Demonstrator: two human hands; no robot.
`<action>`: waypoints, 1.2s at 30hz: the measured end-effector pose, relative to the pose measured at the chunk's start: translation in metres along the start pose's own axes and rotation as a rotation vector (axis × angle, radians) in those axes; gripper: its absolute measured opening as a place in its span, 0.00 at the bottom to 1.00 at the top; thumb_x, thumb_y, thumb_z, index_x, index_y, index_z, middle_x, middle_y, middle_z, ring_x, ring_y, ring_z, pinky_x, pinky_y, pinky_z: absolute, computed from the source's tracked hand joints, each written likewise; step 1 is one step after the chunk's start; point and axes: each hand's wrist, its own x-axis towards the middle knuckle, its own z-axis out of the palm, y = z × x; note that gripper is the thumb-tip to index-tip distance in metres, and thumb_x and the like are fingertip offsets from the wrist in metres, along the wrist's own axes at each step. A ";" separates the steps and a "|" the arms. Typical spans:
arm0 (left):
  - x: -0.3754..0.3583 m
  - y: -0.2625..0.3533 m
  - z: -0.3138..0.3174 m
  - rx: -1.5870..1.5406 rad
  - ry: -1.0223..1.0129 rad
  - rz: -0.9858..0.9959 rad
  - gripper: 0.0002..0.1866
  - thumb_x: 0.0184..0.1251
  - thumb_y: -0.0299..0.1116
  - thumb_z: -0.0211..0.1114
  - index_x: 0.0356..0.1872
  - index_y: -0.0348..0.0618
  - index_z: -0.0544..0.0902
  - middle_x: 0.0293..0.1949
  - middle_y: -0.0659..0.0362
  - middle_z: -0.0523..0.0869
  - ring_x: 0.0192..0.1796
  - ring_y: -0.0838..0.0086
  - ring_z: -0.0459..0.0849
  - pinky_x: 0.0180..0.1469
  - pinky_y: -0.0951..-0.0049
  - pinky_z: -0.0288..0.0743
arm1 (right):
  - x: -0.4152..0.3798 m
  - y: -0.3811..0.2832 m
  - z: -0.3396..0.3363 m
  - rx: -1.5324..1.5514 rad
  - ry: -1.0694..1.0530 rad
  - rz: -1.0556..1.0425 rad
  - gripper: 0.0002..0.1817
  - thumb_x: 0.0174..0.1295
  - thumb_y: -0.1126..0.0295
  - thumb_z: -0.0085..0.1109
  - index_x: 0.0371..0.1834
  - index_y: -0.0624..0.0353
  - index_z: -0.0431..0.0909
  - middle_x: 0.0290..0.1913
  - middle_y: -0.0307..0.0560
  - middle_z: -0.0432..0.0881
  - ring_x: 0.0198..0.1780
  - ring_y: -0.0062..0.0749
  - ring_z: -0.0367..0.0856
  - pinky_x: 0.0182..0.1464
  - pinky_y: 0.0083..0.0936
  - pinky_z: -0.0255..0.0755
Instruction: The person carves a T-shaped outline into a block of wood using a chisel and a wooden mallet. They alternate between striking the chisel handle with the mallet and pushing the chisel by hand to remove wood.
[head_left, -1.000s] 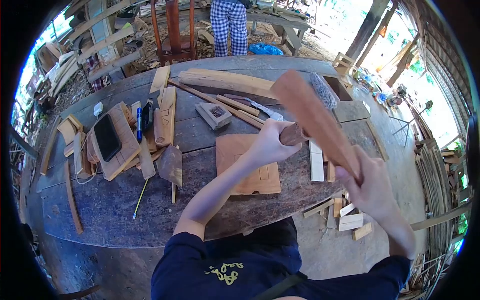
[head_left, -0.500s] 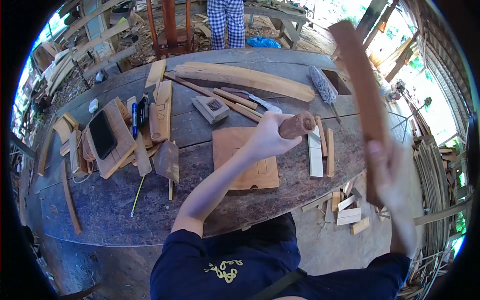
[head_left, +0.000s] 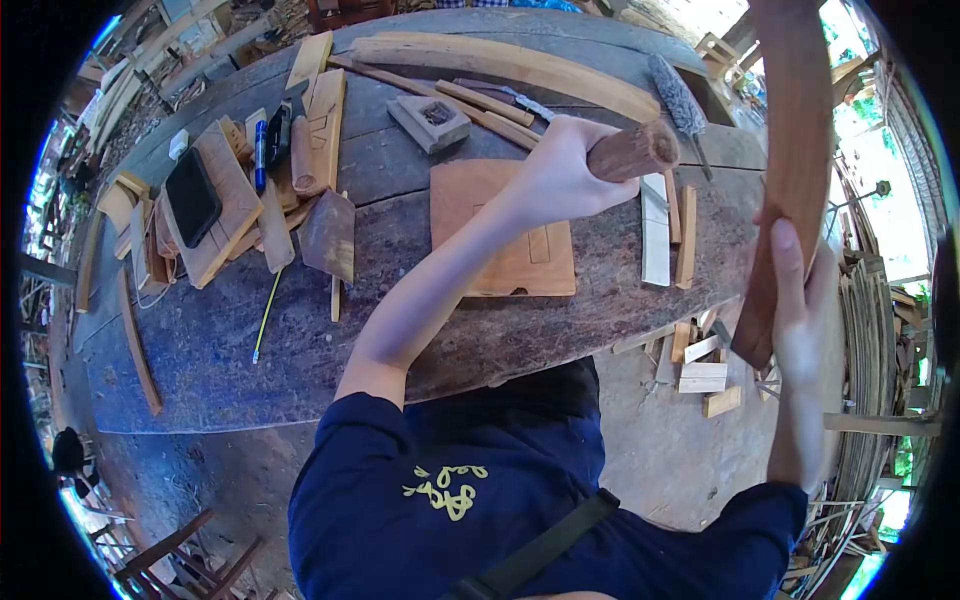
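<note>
My left hand (head_left: 568, 172) is wrapped round a thick round wooden piece (head_left: 635, 150), its rough end pointing right. Below that hand, a flat reddish-brown board (head_left: 462, 200) with drawn rectangles lies on the dark table (head_left: 400, 400). On the right, my right hand (head_left: 800, 285) grips a long, slightly curved brown wooden piece (head_left: 800, 120) near its lower end, thumb across its face. That piece stands roughly upright in view, beyond the table's right side, and its top runs out of frame.
A black phone (head_left: 192, 197), blue marker (head_left: 260, 157) and wood scraps lie at the table's left. A hollowed block (head_left: 430, 122), long curved plank (head_left: 500, 65) and grey brush (head_left: 677, 95) are farther back. Offcuts (head_left: 703, 377) lie on the floor at right.
The view has tilted down, so the table sits higher in frame. The curved wooden piece in my right hand has shifted up and right in view. Both hands keep their holds.
</note>
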 end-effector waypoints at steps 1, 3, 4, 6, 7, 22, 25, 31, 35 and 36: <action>0.002 -0.004 -0.003 0.003 -0.053 -0.047 0.12 0.49 0.34 0.70 0.28 0.33 0.82 0.19 0.61 0.80 0.23 0.83 0.76 0.29 0.77 0.69 | 0.001 0.011 0.005 -0.039 0.107 0.095 0.25 0.65 0.50 0.54 0.38 0.69 0.76 0.23 0.39 0.75 0.26 0.22 0.72 0.27 0.25 0.66; 0.000 -0.008 -0.013 -0.092 -0.151 -0.099 0.14 0.50 0.37 0.71 0.27 0.33 0.82 0.19 0.61 0.80 0.22 0.82 0.77 0.28 0.78 0.69 | 0.008 0.053 0.018 -0.101 0.130 0.158 0.25 0.65 0.50 0.54 0.35 0.68 0.77 0.22 0.40 0.75 0.25 0.22 0.71 0.28 0.25 0.66; 0.001 -0.010 -0.018 -0.185 -0.246 -0.142 0.16 0.51 0.39 0.72 0.27 0.34 0.82 0.19 0.61 0.80 0.22 0.81 0.77 0.28 0.78 0.69 | 0.010 0.078 0.026 -0.118 0.044 0.126 0.25 0.65 0.50 0.55 0.35 0.67 0.77 0.21 0.41 0.75 0.25 0.21 0.71 0.29 0.25 0.67; 0.001 -0.022 -0.022 -0.165 -0.274 -0.144 0.19 0.52 0.43 0.73 0.26 0.34 0.81 0.19 0.62 0.79 0.21 0.80 0.78 0.27 0.79 0.70 | 0.008 0.112 0.053 -0.172 -0.037 0.180 0.23 0.64 0.52 0.56 0.34 0.67 0.78 0.20 0.48 0.77 0.25 0.31 0.78 0.31 0.31 0.70; 0.001 -0.025 -0.024 -0.101 -0.306 -0.174 0.19 0.52 0.43 0.73 0.26 0.34 0.81 0.18 0.63 0.79 0.22 0.80 0.78 0.27 0.79 0.70 | 0.007 0.123 0.064 -0.274 -0.067 0.178 0.23 0.62 0.52 0.57 0.34 0.66 0.78 0.21 0.53 0.79 0.27 0.39 0.80 0.32 0.34 0.70; -0.036 -0.065 -0.075 -0.269 -0.244 -0.142 0.18 0.67 0.43 0.58 0.47 0.38 0.80 0.44 0.54 0.83 0.51 0.68 0.80 0.59 0.67 0.68 | 0.109 0.026 0.120 0.812 -0.341 -0.726 0.38 0.52 0.49 0.67 0.57 0.68 0.67 0.55 0.60 0.73 0.59 0.41 0.73 0.62 0.42 0.65; -0.068 -0.096 -0.069 0.703 0.194 -0.083 0.15 0.69 0.36 0.55 0.50 0.39 0.78 0.53 0.46 0.75 0.60 0.54 0.71 0.65 0.61 0.61 | 0.135 0.028 0.130 1.003 -0.717 -0.849 0.21 0.56 0.56 0.61 0.40 0.64 0.71 0.38 0.56 0.79 0.41 0.37 0.81 0.47 0.37 0.75; -0.081 -0.117 -0.061 0.920 0.241 -0.190 0.15 0.63 0.23 0.55 0.50 0.36 0.77 0.56 0.47 0.73 0.61 0.53 0.70 0.63 0.61 0.64 | 0.143 0.031 0.137 1.015 -0.781 -0.836 0.11 0.61 0.67 0.48 0.22 0.52 0.62 0.17 0.30 0.72 0.14 0.16 0.70 0.18 0.17 0.67; -0.082 -0.115 -0.060 0.869 0.260 -0.237 0.18 0.57 0.16 0.55 0.50 0.35 0.78 0.50 0.50 0.75 0.57 0.55 0.71 0.61 0.62 0.66 | 0.162 0.043 0.150 1.280 -0.922 -0.739 0.10 0.63 0.65 0.47 0.25 0.51 0.63 0.17 0.30 0.71 0.15 0.14 0.69 0.20 0.14 0.67; -0.082 -0.113 -0.060 0.861 0.266 -0.259 0.18 0.57 0.15 0.55 0.50 0.36 0.78 0.49 0.50 0.75 0.56 0.56 0.71 0.60 0.63 0.66 | 0.165 0.045 0.146 1.255 -0.871 -0.671 0.09 0.64 0.65 0.46 0.25 0.51 0.63 0.17 0.29 0.70 0.15 0.14 0.68 0.21 0.14 0.66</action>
